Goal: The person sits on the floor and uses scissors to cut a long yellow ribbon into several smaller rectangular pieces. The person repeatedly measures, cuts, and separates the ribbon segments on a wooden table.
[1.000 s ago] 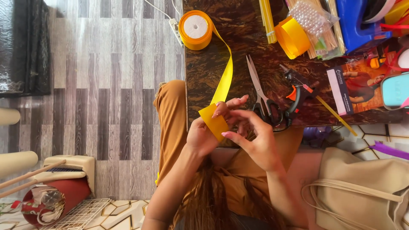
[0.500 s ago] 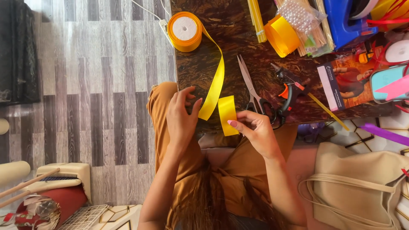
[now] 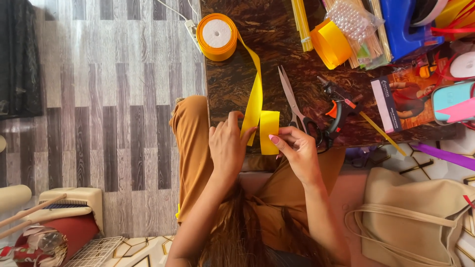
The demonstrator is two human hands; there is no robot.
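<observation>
Hands (image 3: 262,148) pinching yellow ribbon (image 3: 256,96) and cut piece (image 3: 269,131)

Bare table (image 3: 232,84) lies open at 12 o'clock from the left hand (image 3: 226,148), bounded by the ribbon (image 3: 255,94) at 1 o'clock. The right hand (image 3: 297,151) is hemmed in by scissors (image 3: 292,101) at 12 and a glue gun (image 3: 336,111) at 2.

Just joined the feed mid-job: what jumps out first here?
The yellow ribbon running from its spool at the table's far left corner down to the left hand. Beside it, the right hand pinches a short yellow ribbon piece at the near edge. Scissors lie just right of it.
</observation>
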